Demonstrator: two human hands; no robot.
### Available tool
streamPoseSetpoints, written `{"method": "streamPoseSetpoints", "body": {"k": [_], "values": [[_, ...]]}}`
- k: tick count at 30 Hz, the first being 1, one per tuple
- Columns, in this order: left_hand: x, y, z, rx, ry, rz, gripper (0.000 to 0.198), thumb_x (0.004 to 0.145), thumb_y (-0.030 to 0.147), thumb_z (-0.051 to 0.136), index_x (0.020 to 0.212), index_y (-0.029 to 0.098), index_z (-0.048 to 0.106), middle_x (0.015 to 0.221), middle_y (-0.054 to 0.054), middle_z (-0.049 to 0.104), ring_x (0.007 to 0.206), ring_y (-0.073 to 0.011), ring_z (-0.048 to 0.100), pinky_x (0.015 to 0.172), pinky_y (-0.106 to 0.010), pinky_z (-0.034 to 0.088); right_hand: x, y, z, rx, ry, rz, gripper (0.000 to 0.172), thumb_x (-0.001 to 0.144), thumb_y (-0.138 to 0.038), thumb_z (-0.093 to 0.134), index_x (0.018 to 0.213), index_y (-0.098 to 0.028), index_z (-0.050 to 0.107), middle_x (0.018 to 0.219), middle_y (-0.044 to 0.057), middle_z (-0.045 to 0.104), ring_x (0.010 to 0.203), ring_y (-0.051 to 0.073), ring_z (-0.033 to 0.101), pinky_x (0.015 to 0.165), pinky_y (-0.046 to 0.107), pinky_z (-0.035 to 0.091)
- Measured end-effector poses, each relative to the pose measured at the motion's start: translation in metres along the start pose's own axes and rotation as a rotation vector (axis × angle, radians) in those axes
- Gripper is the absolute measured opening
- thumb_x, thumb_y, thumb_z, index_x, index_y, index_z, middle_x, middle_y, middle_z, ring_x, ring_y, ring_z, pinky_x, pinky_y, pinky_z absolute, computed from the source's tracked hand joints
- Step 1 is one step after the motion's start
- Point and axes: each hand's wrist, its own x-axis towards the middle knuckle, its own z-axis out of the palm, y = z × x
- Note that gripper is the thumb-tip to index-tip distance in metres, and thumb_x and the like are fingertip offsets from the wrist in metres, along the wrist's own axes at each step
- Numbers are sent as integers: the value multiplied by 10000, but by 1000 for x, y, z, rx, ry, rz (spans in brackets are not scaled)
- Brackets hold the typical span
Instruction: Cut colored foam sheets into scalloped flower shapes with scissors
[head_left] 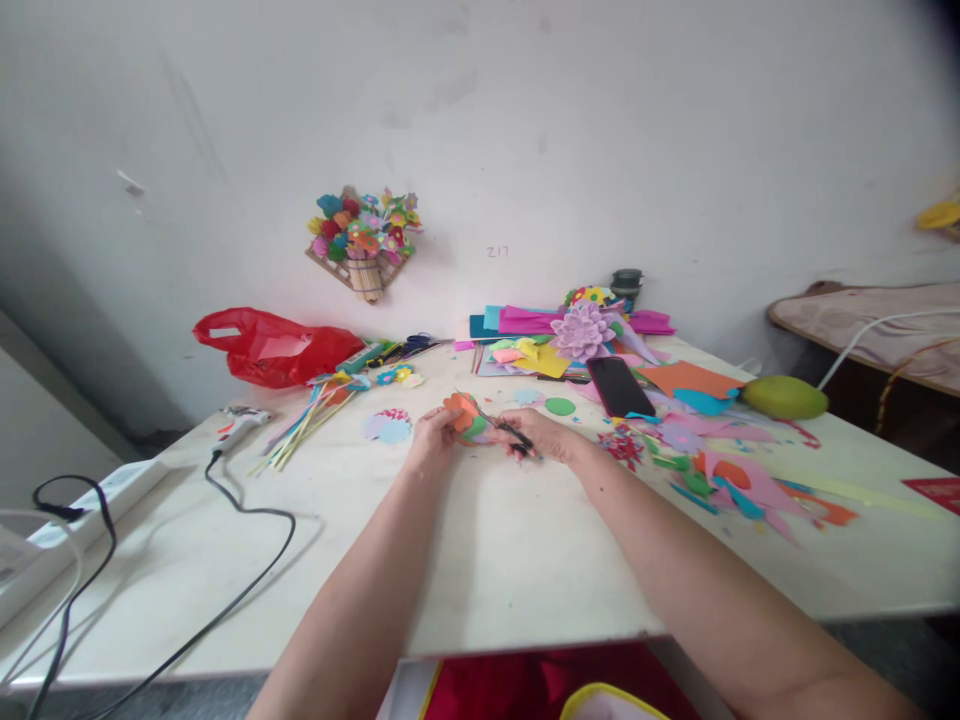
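Head view: left hand [433, 436] pinches an orange cutout [459, 410], right hand [544, 437] grips scissors [511, 432] against it; blades this close may nick the left hand.

Table top [480, 540]: plain off-white. Paper cutout [460, 410], frame centre: orange over green. Scissors [516, 436] just right of it: black handles. Plastic bag [277, 348], left of centre: red. Cable [247, 512], lower left: black. Phone [619, 386], right of centre: black, reddish edge. Paper flower [583, 330] above the phone: lilac, lying on magenta, teal and yellow sheets [525, 320]. Fruit [784, 397], right: green. Wall bouquet [365, 235], upper centre-left: mixed red, blue, orange, yellow. Scraps [739, 485], right: pink, orange, green, blue.
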Motion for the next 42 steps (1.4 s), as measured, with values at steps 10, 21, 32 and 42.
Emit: {"method": "streamPoseSetpoints", "body": {"k": [10,21,32,42], "values": [[2,-1,-1,7,-4,1,139,529,104,700,653,132,643,658,-57,672,583,-152,598,603,-293,472,1,2,0,13,-4,-10,221,727,-362,598,711,-156,519,512,-48,497,377,46,425,353,171,218],[2,-2,-2,7,-11,-3,159,527,111,717,664,120,637,675,-64,676,598,-155,612,599,-278,472,1,2,0,43,5,-3,237,738,-369,602,682,-158,512,508,-49,499,385,49,445,366,168,250],[2,-1,-2,17,-7,-3,178,520,118,709,690,125,656,695,-65,686,643,-168,625,631,-288,477,1,1,0,60,-4,2,242,735,-373,611,676,-159,516,503,-50,504,393,57,468,379,171,294],[1,-1,-2,24,-13,1,158,523,123,706,665,133,637,689,-56,680,618,-156,613,607,-279,476,0,1,-1,46,-15,-12,256,746,-390,595,683,-158,509,496,-51,493,377,51,451,356,169,249]]}}
